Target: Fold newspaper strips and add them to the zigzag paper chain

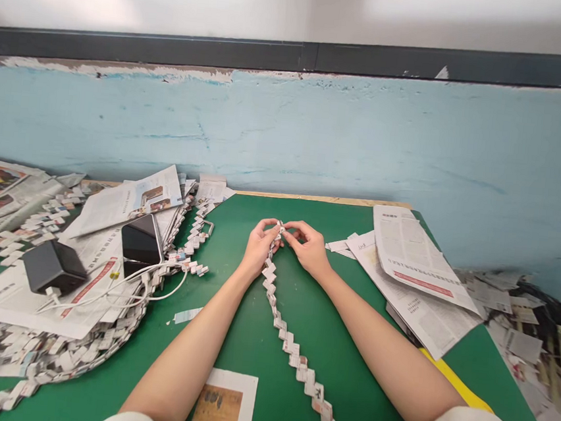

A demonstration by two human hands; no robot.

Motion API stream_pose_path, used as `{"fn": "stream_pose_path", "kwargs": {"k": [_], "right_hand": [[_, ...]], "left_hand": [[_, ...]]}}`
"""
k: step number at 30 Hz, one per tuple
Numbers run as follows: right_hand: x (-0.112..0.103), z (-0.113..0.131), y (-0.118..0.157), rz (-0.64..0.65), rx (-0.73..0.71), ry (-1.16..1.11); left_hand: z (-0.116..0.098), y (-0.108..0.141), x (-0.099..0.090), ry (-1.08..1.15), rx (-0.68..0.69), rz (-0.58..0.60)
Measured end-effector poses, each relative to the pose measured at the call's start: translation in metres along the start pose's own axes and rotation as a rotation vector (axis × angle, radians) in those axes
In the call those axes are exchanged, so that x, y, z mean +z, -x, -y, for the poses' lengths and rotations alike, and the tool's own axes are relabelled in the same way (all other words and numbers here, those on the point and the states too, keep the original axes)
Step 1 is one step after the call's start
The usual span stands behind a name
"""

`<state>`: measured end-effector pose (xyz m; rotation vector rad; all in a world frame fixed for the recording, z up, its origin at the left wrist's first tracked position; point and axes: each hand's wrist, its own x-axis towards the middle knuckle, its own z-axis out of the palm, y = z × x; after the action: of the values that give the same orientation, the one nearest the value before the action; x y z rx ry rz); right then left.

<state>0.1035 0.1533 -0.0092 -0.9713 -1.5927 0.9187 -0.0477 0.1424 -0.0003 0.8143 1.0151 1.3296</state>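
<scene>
A zigzag chain of folded newspaper runs from between my hands down the green table to the bottom edge of the view. My left hand pinches the chain near its far end. From the other side, the thumb and forefinger of my right hand close on the small folded piece at that end. The exact fit of the pieces between my fingertips is too small to make out. Below my left forearm lies a printed sheet with a brown picture.
On the left, a black box-shaped device, a phone and a white cable lie over newspapers and heaped paper chains. Newspaper sheets and a yellow item are on the right. A blue wall stands behind the table.
</scene>
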Motion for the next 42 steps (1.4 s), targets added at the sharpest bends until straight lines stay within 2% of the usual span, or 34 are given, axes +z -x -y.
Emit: {"fn": "stream_pose_path", "kwargs": {"k": [17, 22, 27, 32, 42], "right_hand": [[-0.0015, 0.005, 0.0004, 0.06, 0.041, -0.029], [-0.0053, 0.0037, 0.0002, 0.162, 0.027, 0.035], [-0.0036, 0.0021, -0.0012, 0.222, 0.089, 0.036], [-0.0045, 0.0049, -0.0016, 0.229, 0.086, -0.062], [-0.0059, 0.0049, -0.0005, 0.207, 0.088, -0.059]], "left_hand": [[0.0011, 0.0013, -0.0006, -0.015, 0.01, 0.016], [0.0008, 0.0051, -0.0001, -0.082, 0.025, 0.087], [0.0023, 0.0054, -0.0011, -0.131, 0.042, 0.131], [0.0029, 0.0051, -0.0026, -0.166, 0.056, 0.136], [0.0063, 0.0042, -0.0012, -0.159, 0.03, 0.106]]}}
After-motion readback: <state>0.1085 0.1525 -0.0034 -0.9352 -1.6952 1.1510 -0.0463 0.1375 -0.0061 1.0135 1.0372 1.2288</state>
